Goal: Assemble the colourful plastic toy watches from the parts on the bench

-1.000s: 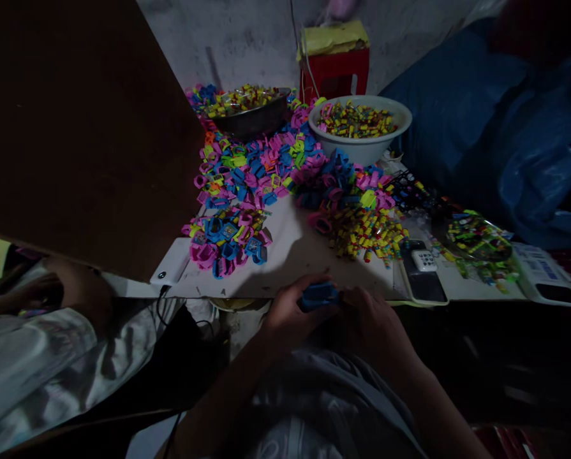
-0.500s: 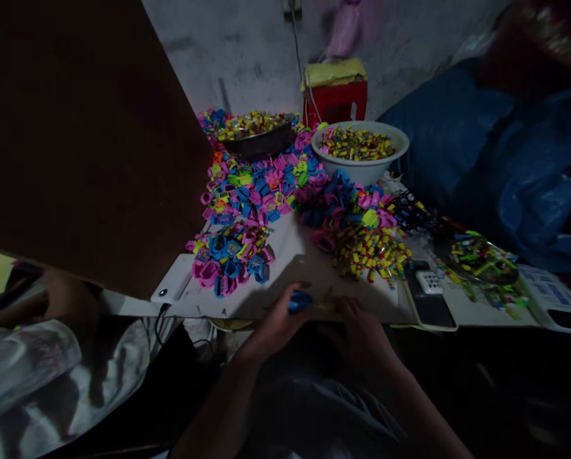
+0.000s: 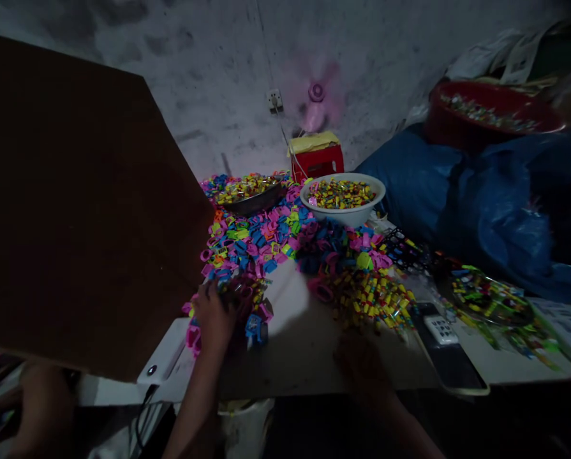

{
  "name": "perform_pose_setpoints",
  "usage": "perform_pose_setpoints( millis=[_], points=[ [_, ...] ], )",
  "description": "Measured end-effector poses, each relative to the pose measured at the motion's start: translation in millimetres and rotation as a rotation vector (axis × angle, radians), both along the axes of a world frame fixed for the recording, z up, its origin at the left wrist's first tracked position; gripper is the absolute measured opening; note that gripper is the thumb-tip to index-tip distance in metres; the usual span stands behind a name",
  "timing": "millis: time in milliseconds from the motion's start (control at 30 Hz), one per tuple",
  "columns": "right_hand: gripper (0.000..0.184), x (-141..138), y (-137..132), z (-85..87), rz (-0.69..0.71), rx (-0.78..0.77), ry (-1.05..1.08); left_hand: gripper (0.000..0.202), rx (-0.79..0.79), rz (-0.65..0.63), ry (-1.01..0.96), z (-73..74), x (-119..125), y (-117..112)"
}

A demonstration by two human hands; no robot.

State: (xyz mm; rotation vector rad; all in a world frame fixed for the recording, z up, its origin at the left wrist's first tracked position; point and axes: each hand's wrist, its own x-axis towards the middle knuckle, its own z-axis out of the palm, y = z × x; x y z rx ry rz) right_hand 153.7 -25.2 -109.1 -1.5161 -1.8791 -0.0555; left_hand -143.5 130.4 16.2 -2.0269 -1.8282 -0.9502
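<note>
My left hand lies over a small pile of pink and blue plastic pieces that look like toy watches, at the left of the white table. Its fingers are apart and touch the pile, with no piece visible in them. In deep shadow near the front edge, my right hand is just below a heap of small yellow and red wrapped pieces, like candies. Its fingers are too dark to make out. Dark-shaded watch-like pieces lie behind that heap.
A big cardboard sheet stands at left. Behind are a white basin and a metal bowl, both filled with wrapped pieces. A phone lies at right, with a white power bank at left. Another person's arm shows lower left.
My hands have parted. The left has moved from the front edge to the watch pile, and the blue piece is no longer seen in it. My view has tilted up.
</note>
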Motion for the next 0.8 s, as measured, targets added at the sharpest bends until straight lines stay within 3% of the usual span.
perform_pose_setpoints(
  millis=[100, 133, 167, 267, 400, 500, 633, 800],
  points=[
    [0.019, 5.0, 2.0, -0.9, -0.06, 0.033, 0.038, 0.05, -0.047, -0.2, -0.136, -4.5, 52.9, 25.7],
    [0.022, 5.7, 2.0, 0.8, -0.073, 0.018, 0.048, 0.05, -0.134, -0.238, -0.197, -7.6, 72.9, 39.2],
    [0.025, 5.9, 1.8, 3.2, -0.081, 0.003, 0.056, 0.05, -0.243, -0.215, -0.27, -11.3, 92.2, 55.0],
    [0.03, 5.0, 1.1, 12.6, -0.081, 0.004, 0.072, 0.05, -0.357, -0.109, -0.314, -24.1, 136.8, 109.2],
    [0.027, 4.8, 3.2, 22.0, -0.087, 0.027, 0.086, 0.056, -0.42, 0.045, -0.355, -35.8, 158.4, 171.8],
    [0.025, 5.6, 5.9, 24.0, -0.095, 0.036, 0.084, 0.052, -0.447, 0.065, -0.361, -40.0, 162.9, 201.1],
    [0.026, 4.3, 5.4, 22.1, -0.101, 0.01, 0.086, 0.035, -0.487, 0.004, -0.35, -48.4, 170.3, 214.8],
    [0.028, 2.7, 1.6, 18.6, -0.096, -0.045, 0.102, 0.024, -0.537, -0.214, -0.402, -61.7, 176.7, 188.8]
  ],
)
